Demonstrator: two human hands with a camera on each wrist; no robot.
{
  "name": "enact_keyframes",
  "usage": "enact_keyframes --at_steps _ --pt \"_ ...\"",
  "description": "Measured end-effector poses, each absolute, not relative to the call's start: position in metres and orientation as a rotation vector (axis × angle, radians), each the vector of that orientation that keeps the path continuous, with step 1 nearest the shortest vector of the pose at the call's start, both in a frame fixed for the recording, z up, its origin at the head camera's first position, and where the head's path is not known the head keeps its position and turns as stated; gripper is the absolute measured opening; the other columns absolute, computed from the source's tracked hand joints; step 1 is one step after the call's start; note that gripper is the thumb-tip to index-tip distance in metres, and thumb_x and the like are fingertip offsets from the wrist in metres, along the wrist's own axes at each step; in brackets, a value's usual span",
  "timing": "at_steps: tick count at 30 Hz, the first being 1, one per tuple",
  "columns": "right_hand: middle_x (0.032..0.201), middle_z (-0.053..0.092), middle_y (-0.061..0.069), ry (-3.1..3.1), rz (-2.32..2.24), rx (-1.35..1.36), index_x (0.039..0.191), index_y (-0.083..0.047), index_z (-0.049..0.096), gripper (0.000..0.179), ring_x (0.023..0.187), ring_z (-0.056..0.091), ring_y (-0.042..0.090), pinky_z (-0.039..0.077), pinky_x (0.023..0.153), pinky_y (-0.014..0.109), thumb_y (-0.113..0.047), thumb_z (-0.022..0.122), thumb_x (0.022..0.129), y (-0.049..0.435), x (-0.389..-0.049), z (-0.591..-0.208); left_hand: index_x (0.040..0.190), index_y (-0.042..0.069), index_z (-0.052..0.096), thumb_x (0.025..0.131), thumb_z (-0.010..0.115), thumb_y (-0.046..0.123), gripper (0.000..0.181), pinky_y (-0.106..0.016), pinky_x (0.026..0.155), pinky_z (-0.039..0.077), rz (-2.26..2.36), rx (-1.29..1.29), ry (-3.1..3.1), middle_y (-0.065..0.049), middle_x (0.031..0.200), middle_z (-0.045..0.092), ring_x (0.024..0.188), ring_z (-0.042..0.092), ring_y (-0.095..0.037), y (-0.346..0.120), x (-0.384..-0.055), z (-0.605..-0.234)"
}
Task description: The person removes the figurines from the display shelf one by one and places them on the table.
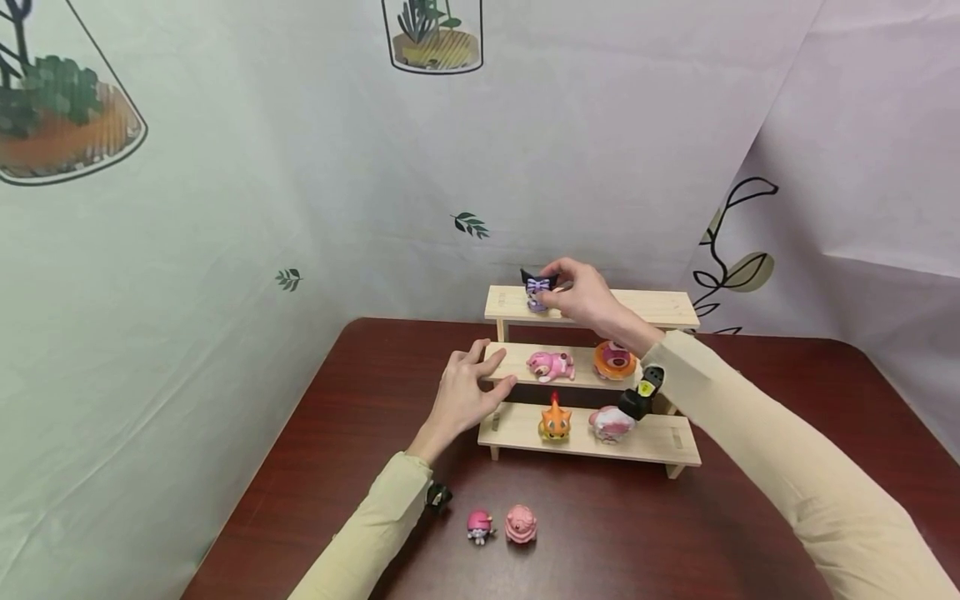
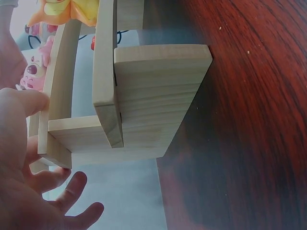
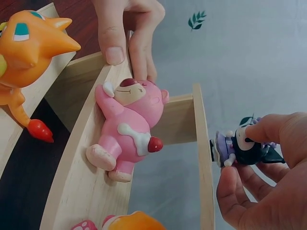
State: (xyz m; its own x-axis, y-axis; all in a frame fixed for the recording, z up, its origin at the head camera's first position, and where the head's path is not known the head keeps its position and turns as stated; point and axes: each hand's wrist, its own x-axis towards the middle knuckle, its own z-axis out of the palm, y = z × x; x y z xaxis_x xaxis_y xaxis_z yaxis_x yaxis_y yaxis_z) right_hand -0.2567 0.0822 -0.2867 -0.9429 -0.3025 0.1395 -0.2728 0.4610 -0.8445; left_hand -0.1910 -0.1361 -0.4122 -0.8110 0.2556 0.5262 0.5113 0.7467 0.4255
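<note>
R hand [image 1: 588, 293] pinches fig. [image 1: 537, 288] nr top shelf [image 1: 654, 307]'s L end, room to R.

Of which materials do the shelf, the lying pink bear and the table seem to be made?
Shelf: pale bare wood, matt; grain lines show on its end panel. Pink bear: probably moulded plastic or vinyl, smooth with soft sheen. Table: dark-streaked, faintly shiny; perhaps wood, perhaps wood-look laminate.

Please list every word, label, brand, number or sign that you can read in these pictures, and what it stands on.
None can be read.
Yellow mark on the black device at the right sleeve: too small to read.
Other black device, at the left sleeve: nothing legible.
</note>
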Motion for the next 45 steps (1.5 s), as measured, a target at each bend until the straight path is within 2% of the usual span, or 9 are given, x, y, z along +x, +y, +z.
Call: enact_keyframes --at_steps 8,16,23,32,38,44,45 --pt "0.109 0.058 0.018 2.658 -1.545 -0.562 0.125 0.002 0.059 0.037 0.094 0.059 0.027 0.051 0.066 0.029 -0.009 0.07 0.092 0.084 -0.252 -0.286 0.125 0.007 0.072 0.088 0.072 0.035 0.047 -0.054 0.083 0.048 -0.782 -0.572 -2.514 -0.019 0.134 0.058 0.105 0.055 -0.042 -0.135 -0.191 -0.412" --pt "0.111 0.059 0.018 2.626 -1.541 -0.586 0.125 0.0 0.058 0.038 0.095 0.065 0.03 0.055 0.077 0.043 -0.01 0.071 0.09 0.086 -0.242 -0.284 0.124 0.006 0.072 0.088 0.072 0.035 0.046 -0.054 0.082 0.048 -0.779 -0.582 -2.496 -0.019 0.132 0.059 0.102 0.056 -0.042 -0.136 -0.19 -0.412" --pt "0.109 0.059 0.017 2.631 -1.511 -0.639 0.124 0.001 0.059 0.036 0.089 0.066 0.028 0.052 0.067 0.031 -0.01 0.07 0.091 0.09 -0.23 -0.282 0.123 0.007 0.073 0.087 0.072 0.035 0.046 -0.054 0.082 0.048 -0.778 -0.579 -2.49 -0.019 0.132 0.059 0.102 0.056 -0.042 -0.135 -0.189 -0.411" --pt "0.108 0.06 0.018 2.6 -1.521 -0.663 0.123 0.002 0.059 0.036 0.085 0.065 0.024 0.053 0.067 0.033 -0.01 0.071 0.091 0.097 -0.216 -0.287 0.124 0.007 0.073 0.087 0.072 0.036 0.047 -0.054 0.081 0.048 -0.777 -0.575 -2.5 -0.019 0.132 0.059 0.102 0.056 -0.042 -0.135 -0.189 -0.411" --pt "0.107 0.062 0.018 2.571 -1.552 -0.69 0.121 0.003 0.059 0.034 0.085 0.066 0.024 0.051 0.068 0.028 -0.009 0.07 0.091 0.101 -0.207 -0.289 0.124 0.007 0.073 0.087 0.072 0.036 0.047 -0.054 0.081 0.048 -0.785 -0.575 -2.5 -0.019 0.132 0.059 0.102 0.055 -0.042 -0.135 -0.188 -0.411" --pt "0.102 0.067 0.015 2.545 -1.585 -0.688 0.119 0.003 0.059 0.035 0.081 0.065 0.02 0.048 0.064 0.028 -0.008 0.072 0.09 0.105 -0.197 -0.292 0.123 0.006 0.073 0.087 0.072 0.035 0.046 -0.054 0.08 0.048 -0.774 -0.588 -2.48 -0.021 0.131 0.059 0.101 0.056 -0.042 -0.135 -0.19 -0.412" --pt "0.099 0.068 0.015 2.54 -1.583 -0.683 0.12 0.003 0.06 0.034 0.079 0.063 0.019 0.047 0.06 0.027 -0.009 0.072 0.09 0.106 -0.195 -0.292 0.123 0.006 0.073 0.087 0.072 0.035 0.046 -0.054 0.08 0.049 -0.773 -0.588 -2.479 -0.021 0.131 0.059 0.101 0.056 -0.042 -0.135 -0.19 -0.412"
